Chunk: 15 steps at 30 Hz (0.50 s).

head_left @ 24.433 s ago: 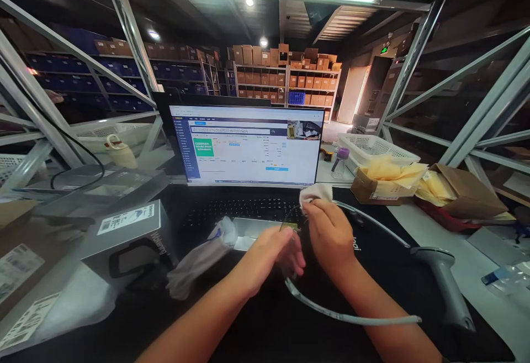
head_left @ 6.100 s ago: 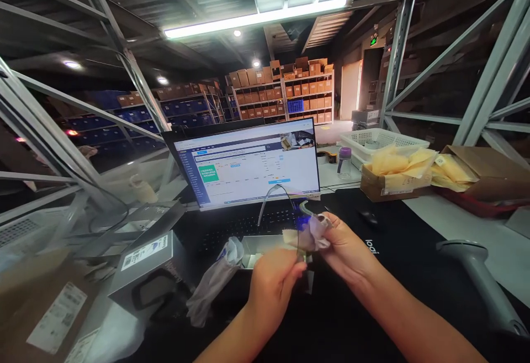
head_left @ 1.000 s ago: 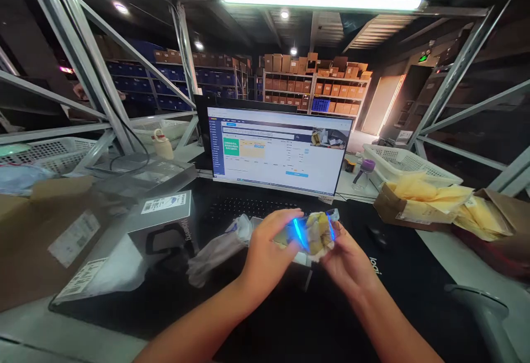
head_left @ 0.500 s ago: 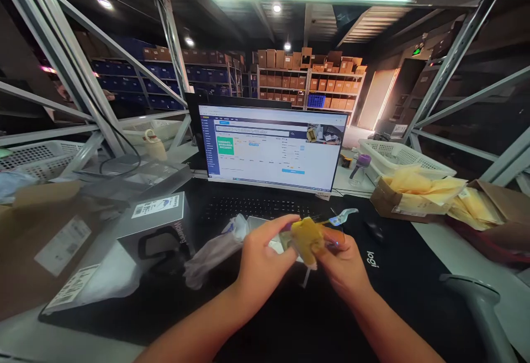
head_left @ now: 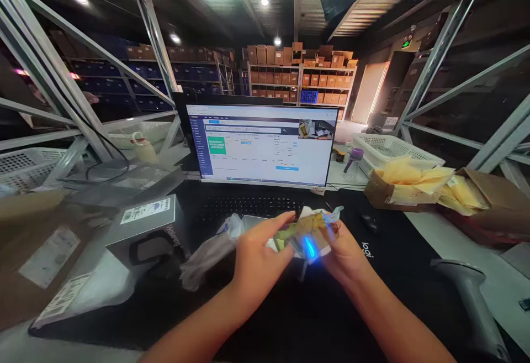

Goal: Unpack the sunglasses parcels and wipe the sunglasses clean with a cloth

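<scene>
My left hand [head_left: 256, 258] has its thumb and fingers closed on the left end of a small yellowish item in clear and white wrapping [head_left: 317, 227]. At the item's right side, my right hand [head_left: 346, 253] pinches the wrapping. A bright blue glow shows on the item, and its exact kind is blurred. Left of my left hand lies a crumpled clear plastic bag [head_left: 211, 258]. Behind my hands is a black keyboard [head_left: 244, 208], and a pale flat object partly shows behind my left hand.
A monitor [head_left: 260, 150] stands behind the keyboard. To the left are a grey printed box [head_left: 144, 227] and a cardboard box [head_left: 41, 252]. On the right lie a mouse [head_left: 368, 222], a handheld scanner [head_left: 467, 291] and a box of yellow envelopes [head_left: 408, 189].
Both hands still hold the item, which has turned and shows more clear and white wrapping. A blue glow now falls on it. The whole view has shifted slightly.
</scene>
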Available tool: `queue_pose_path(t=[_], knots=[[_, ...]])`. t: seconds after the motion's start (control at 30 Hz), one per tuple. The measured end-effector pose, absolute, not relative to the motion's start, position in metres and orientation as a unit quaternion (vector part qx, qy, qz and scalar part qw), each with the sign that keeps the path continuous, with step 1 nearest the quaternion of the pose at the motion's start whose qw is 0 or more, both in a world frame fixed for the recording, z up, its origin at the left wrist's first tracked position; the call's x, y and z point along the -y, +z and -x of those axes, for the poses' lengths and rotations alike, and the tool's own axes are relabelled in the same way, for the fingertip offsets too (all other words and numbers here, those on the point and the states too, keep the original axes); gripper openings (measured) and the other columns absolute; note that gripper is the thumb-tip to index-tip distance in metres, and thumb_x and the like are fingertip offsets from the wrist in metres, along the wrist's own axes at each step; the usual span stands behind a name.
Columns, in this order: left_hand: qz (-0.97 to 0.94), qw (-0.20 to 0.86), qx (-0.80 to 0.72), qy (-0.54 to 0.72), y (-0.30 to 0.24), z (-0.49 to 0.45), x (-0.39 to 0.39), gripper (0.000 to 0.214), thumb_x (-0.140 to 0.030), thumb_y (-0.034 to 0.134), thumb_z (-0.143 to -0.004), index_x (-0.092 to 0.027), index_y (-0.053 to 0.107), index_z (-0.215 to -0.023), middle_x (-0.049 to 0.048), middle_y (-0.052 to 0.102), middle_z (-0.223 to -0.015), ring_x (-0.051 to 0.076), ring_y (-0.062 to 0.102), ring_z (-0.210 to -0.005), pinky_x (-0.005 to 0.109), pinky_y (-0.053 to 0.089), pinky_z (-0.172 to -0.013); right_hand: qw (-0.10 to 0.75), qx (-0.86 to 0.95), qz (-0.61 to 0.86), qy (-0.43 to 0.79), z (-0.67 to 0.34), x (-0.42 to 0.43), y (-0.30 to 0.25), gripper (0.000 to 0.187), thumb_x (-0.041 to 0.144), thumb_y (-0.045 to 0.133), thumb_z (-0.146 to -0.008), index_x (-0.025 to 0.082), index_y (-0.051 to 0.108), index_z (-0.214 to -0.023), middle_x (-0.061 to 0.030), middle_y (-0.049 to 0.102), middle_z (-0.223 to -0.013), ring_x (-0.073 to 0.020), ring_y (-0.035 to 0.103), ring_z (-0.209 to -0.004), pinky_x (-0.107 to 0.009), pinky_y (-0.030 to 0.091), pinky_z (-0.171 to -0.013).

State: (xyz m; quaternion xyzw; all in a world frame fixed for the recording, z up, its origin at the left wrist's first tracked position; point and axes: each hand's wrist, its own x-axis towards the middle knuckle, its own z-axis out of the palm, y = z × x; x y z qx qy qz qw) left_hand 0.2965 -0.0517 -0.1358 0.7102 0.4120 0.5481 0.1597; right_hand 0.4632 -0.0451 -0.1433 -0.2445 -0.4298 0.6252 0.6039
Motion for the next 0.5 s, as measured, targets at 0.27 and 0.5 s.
queue_pose_path(t=[0.27,0.5], knots=[[-0.711,0.136,-0.424,0.545,-0.139,-0.300,0.046,0.054,-0.003,0.058,-0.064,-0.023,0.076,-0.111,0.0017,0.078,-0.108,0.022,0.074,-0.096,0.029,0.062,-0.078,0.595,0.485,0.309,0.561,-0.458,0.048,-0.145,0.037,0.040,0.094,-0.059,0.020,0.074,-0.082,-0.0029,0.073,-0.077,-0.0180,0.065,-0.061,-0.026,0.053,-0.049],[-0.736,0.110,-0.414,0.524,-0.134,-0.287,0.041,0.056,-0.002,0.058,-0.069,-0.027,0.073,-0.117,-0.0007,0.076,-0.114,0.022,0.071,-0.106,0.044,0.053,-0.106,0.592,0.350,0.210,0.695,-0.467,0.038,-0.138,0.042,0.041,0.096,-0.052,0.023,0.075,-0.084,-0.0016,0.074,-0.080,-0.0172,0.068,-0.068,-0.029,0.058,-0.067]])
